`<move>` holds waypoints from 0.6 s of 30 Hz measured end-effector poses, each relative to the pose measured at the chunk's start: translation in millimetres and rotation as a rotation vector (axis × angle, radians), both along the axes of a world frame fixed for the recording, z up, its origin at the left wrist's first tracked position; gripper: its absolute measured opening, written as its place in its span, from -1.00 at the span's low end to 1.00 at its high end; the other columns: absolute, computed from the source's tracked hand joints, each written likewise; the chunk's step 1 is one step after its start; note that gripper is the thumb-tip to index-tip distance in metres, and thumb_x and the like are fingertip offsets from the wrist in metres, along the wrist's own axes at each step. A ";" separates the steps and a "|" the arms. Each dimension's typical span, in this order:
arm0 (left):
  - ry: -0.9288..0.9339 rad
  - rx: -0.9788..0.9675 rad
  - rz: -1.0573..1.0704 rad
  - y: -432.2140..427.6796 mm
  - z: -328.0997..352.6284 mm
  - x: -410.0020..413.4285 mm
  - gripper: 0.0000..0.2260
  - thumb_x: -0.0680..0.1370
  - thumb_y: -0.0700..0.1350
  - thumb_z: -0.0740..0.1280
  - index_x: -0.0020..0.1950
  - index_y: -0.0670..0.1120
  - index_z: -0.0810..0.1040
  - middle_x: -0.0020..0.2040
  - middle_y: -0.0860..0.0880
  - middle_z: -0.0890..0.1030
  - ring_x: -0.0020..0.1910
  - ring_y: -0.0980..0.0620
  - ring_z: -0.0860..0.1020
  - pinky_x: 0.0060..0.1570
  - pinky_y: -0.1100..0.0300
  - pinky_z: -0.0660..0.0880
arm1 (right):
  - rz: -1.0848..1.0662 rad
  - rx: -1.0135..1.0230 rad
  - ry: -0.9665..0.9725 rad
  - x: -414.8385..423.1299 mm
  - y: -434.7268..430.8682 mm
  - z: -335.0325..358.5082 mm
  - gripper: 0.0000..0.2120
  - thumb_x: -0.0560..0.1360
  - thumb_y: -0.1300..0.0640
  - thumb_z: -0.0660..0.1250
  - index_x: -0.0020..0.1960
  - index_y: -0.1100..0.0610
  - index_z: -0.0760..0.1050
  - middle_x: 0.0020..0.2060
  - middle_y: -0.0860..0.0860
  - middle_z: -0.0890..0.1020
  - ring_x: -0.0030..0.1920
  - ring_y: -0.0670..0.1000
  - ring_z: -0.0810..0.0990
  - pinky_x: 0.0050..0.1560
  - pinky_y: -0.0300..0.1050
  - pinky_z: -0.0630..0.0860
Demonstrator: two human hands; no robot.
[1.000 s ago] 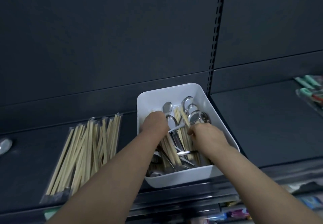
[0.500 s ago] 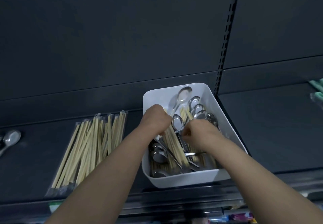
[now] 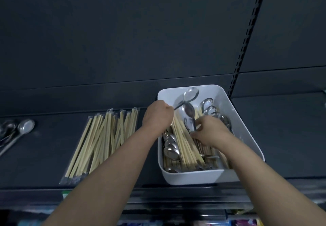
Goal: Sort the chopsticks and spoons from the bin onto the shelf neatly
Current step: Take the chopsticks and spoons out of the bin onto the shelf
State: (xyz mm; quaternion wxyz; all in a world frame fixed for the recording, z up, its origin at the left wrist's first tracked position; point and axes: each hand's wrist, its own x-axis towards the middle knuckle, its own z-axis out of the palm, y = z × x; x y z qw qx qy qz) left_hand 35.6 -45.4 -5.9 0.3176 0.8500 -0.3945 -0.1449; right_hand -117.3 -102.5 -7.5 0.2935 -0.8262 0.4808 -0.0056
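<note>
The left hand point(image 3: 157, 114) grips a spoon point(image 3: 191, 93) by its handle. The right hand point(image 3: 210, 132) curls inside the bin point(image 3: 194, 178), its grasp hidden. The bin stands near the front edge of the shelf point(image 3: 275, 137).

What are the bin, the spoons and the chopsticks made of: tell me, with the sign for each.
Bin: probably plastic, smooth matte white, rounded moulded corners. Spoons: metal, likely stainless steel, with mirror-bright reflections. Chopsticks: pale wood or bamboo, matte; which one cannot be told.
</note>
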 end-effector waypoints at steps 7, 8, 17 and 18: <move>0.199 -0.288 0.299 57.1 3.3 50.0 -0.81 0.57 -0.13 0.14 -0.22 -0.11 0.42 -0.22 -0.17 0.57 -0.33 -0.02 0.45 -0.31 0.14 0.37 | 0.102 -0.037 -0.239 73.4 32.7 31.1 -0.70 0.48 0.08 0.36 0.21 0.03 0.53 -0.11 0.00 0.67 -0.06 0.13 0.65 0.04 0.02 0.57; 0.243 -0.314 0.339 74.8 2.0 63.4 -0.82 0.56 -0.16 0.14 -0.21 -0.12 0.43 -0.25 -0.16 0.57 -0.35 -0.02 0.44 -0.33 0.16 0.35 | 0.134 -0.037 -0.255 92.6 46.9 31.8 -0.77 0.47 0.10 0.36 0.12 0.06 0.56 -0.17 0.02 0.66 -0.10 0.15 0.64 0.00 0.02 0.58; 0.353 -0.280 0.672 278.9 -26.1 225.6 -0.86 0.53 -0.22 0.15 -0.18 -0.11 0.46 -0.24 -0.11 0.57 -0.25 -0.07 0.50 -0.18 0.01 0.53 | 0.359 0.030 -0.252 277.6 213.0 -5.3 -0.78 0.45 0.16 0.34 0.09 0.15 0.54 -0.07 0.10 0.65 -0.06 0.18 0.65 -0.02 0.03 0.59; 0.347 -0.278 0.703 299.8 -28.1 242.1 -0.85 0.54 -0.22 0.16 -0.20 -0.10 0.45 -0.23 -0.13 0.57 -0.24 -0.08 0.50 -0.13 -0.02 0.55 | 0.366 0.028 -0.233 295.2 228.4 -10.2 -0.81 0.44 0.15 0.35 0.05 0.14 0.55 -0.07 0.08 0.64 -0.05 0.16 0.64 -0.04 -0.04 0.58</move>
